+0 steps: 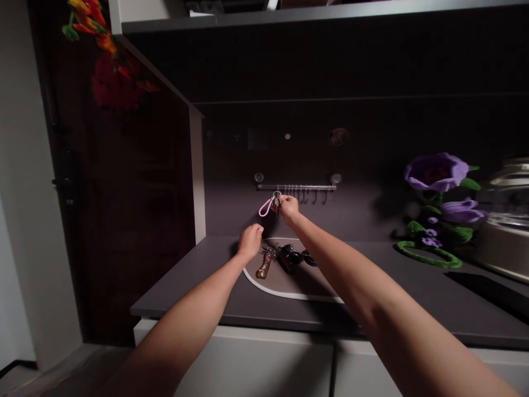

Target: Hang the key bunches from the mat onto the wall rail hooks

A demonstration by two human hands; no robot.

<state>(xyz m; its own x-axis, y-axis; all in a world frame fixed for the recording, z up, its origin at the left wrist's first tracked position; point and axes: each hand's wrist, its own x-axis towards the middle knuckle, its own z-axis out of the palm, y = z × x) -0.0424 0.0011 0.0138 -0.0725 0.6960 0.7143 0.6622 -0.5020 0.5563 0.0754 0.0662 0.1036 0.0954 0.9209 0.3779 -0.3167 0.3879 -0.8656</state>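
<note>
Mid-frame, our right hand (pixel 289 207) pinches the keys (pixel 275 203) at its left; our curled left hand (pixel 250 241) is lower left, apart; whether it's closed, we can't tell.

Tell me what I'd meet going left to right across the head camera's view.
Pale wall, dark door, left hand, pink loop, held keys, right hand, big purple flower, cream object at the edge.
</note>
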